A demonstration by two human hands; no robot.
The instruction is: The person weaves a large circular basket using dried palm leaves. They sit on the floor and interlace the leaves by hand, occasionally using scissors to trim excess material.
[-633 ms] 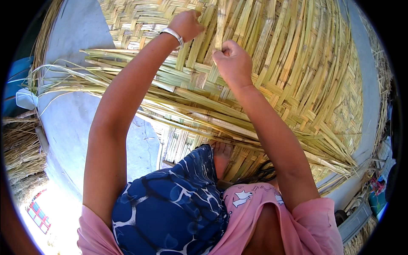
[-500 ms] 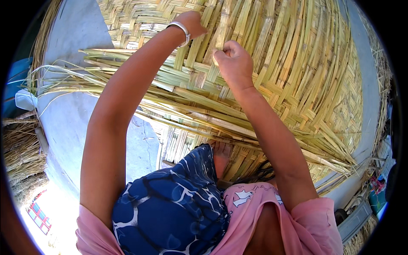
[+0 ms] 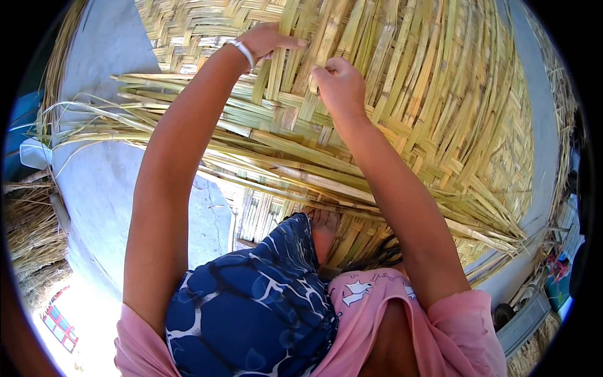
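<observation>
A large mat (image 3: 207, 34) of flat yellow-green reed strips spreads before me, partly woven, with long loose strips running away from me. My right hand (image 3: 342, 85) is closed in a pinch on a reed strip (image 3: 326, 39) near the mat's middle. To its left, my left hand (image 3: 260, 43) lies on the strips with its index finger stretched out to the right. Its other fingers are partly hidden under the palm. A white bangle (image 3: 244, 51) circles that wrist. Crosswise nearer me lies a bundle of loose reed strips (image 3: 282, 160).
My bare foot (image 3: 323, 229) rests on the mat's near part, below the crosswise bundle. Grey concrete floor (image 3: 107, 195) shows at the left. Stacked dry stalks (image 3: 31, 232) lie at the far left, near a white plastic container (image 3: 34, 152). A grey tray-like object (image 3: 524, 323) is at the lower right.
My left hand has shifted a little left and nearer, and its index finger now extends. The right hand has moved slightly left, keeping its pinch.
</observation>
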